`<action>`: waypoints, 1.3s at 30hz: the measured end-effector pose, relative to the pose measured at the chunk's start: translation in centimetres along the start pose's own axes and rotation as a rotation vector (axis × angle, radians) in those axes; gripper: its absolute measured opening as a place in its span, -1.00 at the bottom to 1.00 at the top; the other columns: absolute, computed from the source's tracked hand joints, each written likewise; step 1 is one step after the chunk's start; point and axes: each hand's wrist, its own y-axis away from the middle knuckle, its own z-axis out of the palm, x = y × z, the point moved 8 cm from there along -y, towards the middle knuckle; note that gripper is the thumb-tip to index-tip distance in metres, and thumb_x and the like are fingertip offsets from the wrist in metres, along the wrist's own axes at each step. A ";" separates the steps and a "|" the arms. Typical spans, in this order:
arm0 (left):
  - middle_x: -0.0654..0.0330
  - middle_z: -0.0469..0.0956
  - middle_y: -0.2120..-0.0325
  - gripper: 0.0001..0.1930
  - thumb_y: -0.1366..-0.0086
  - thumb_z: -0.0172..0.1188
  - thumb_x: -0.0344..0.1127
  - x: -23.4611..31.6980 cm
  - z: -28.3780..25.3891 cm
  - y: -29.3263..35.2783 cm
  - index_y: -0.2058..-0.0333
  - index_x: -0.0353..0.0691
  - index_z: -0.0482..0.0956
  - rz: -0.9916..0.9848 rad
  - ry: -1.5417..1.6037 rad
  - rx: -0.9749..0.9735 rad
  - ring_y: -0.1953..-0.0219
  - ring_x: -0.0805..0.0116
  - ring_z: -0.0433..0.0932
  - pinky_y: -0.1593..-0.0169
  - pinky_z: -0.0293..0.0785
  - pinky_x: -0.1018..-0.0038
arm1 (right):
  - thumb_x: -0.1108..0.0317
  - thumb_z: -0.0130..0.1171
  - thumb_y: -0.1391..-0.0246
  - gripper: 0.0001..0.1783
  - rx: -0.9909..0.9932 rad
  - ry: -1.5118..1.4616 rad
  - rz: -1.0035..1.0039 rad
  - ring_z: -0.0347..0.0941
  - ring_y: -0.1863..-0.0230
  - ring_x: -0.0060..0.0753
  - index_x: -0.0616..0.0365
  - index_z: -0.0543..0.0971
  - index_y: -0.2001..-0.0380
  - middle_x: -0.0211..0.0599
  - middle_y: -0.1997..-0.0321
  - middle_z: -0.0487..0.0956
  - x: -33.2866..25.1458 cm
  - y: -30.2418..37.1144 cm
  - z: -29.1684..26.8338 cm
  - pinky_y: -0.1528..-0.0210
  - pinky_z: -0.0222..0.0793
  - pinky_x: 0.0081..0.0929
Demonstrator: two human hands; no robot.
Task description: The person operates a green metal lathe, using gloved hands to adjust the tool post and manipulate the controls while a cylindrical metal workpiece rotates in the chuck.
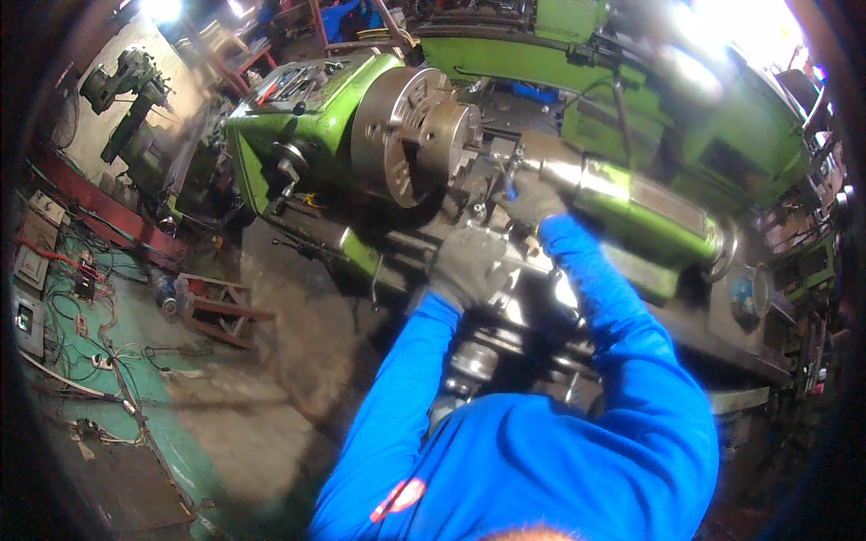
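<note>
I lean over a green metal lathe (pixel 379 68), both hands in grey work gloves. My right hand (pixel 530 200) is closed at the tool post (pixel 478 212), around a slim upright metal tool (pixel 516 160) with a blue part low by the fingers; its kind is unclear. Nearer me and to the left, my left hand (pixel 469 260) is curled over a part of the carriage, and the glove hides what it grips. A large round chuck (pixel 383 135) carries a smaller stepped chuck or workpiece (pixel 444 135) facing the tailstock (pixel 649 203).
Loose tools (pixel 289 86) lie on the headstock top. Cables (pixel 99 316) run over the green floor at left, by a reddish metal stand (pixel 221 311). Another green machine (pixel 505 59) stands behind the lathe. A person in blue (pixel 336 20) is far back.
</note>
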 end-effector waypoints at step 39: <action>0.05 0.56 0.40 -0.69 -0.20 0.30 0.00 0.4 -0.9 -0.1 0.38 -0.14 0.60 0.061 0.029 0.156 0.24 -0.04 0.56 0.10 0.46 0.05 | -0.24 0.18 -0.19 -0.27 -0.096 0.058 0.100 0.56 -0.18 0.20 0.07 0.46 -0.21 0.16 -0.14 0.62 0.2 1.8 -0.1 -0.26 0.45 0.01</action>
